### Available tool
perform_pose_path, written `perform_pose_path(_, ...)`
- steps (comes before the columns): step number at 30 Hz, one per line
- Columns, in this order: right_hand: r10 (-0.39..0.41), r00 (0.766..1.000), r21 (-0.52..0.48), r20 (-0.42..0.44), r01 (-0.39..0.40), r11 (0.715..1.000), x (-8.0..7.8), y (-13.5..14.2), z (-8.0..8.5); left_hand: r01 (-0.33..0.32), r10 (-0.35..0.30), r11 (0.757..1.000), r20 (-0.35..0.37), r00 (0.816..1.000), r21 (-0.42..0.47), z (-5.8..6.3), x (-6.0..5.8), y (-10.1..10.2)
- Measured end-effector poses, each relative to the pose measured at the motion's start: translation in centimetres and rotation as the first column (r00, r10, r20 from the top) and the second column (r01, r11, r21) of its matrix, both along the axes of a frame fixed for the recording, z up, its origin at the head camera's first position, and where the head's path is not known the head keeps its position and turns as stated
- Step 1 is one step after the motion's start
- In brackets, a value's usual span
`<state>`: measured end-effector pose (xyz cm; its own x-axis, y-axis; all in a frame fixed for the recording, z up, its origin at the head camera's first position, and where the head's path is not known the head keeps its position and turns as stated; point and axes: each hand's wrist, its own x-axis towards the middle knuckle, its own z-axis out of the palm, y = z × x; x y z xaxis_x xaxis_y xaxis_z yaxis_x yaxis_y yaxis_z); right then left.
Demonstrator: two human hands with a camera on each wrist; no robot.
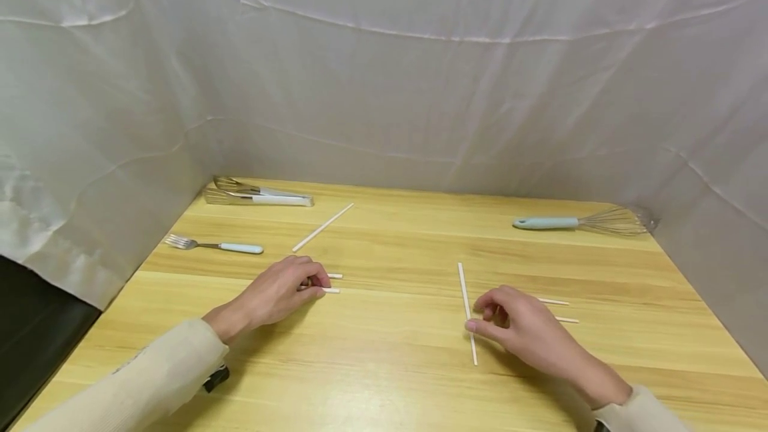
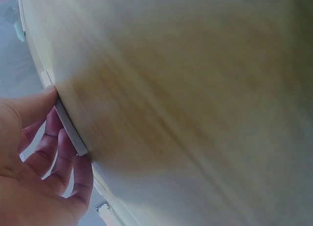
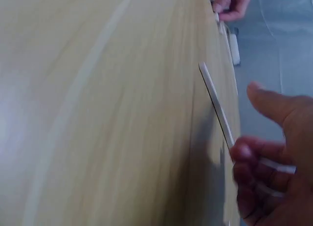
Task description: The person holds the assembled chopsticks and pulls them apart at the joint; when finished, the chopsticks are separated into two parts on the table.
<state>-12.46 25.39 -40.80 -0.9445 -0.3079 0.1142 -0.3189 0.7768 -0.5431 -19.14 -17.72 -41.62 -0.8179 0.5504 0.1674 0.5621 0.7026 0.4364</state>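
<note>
A: What is held by the left hand (image 1: 276, 289)?

B: A thin, straight white stick (image 2: 72, 128); it is pinched between thumb and curled fingertips, so the grip is narrow; it is held at the left half of the yellow wood-grain table (image 1: 384, 372); whether it is lifted from the surface cannot be told.

A: Is anything seen beside it?

B: The end of a second slim white stick (image 1: 336, 276) is seen just beyond, nearer the far edge; its rest is hidden by the hand.

A: How is the right hand (image 1: 525, 329) placed?

B: It is held at a third straight white stick (image 1: 463, 289), which is laid on the right half, pointed from far edge to near edge; thumb and fingers are parted fairly wide; the stick is overlapped by fingertips, but whether it is touched cannot be told; a fourth thin white stick (image 1: 555, 301) and a fifth thin white stick (image 1: 567, 320) are partly covered by the hand.

A: And elsewhere?

B: A sixth slender white stick (image 1: 323, 227) is laid diagonally toward the far edge; white-handled metal tongs (image 1: 282, 200) are set by the far left corner; a pale-blue-handled metal fork (image 1: 241, 248) is placed near the left edge; a pale-green-handled wire whisk (image 1: 545, 223) is laid by the far right corner.
</note>
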Motion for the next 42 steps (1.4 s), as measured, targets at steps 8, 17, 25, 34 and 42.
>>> perform_pose_path(8,-0.031,0.999,0.069,0.01,0.03,0.997,-0.3,-2.1,-0.8,-0.001,0.001,1.0,0.018,1.0,0.001,0.0,0.0,0.0)
perform_pose_path(17,-0.044,0.999,0.078,0.022,0.042,0.996,-0.4,-2.5,-0.7,-0.003,0.003,1.0,0.022,1.0,0.0,0.1,-0.1,0.0)
perform_pose_path(25,-0.028,1.0,0.079,0.002,0.028,0.996,-0.2,-2.4,-0.7,-0.002,0.002,1.0,0.025,1.0,0.0,0.0,-0.1,0.0)
perform_pose_path(34,-0.002,1.0,0.077,-0.026,0.004,0.997,-0.1,-2.1,-0.7,-0.004,0.004,1.0,0.027,1.0,-0.001,0.1,-0.1,0.1)
perform_pose_path(42,-0.005,0.995,0.102,-0.102,0.015,0.995,-0.1,-1.8,0.1,-0.007,0.007,1.0,0.031,1.0,0.008,0.2,0.0,0.1)
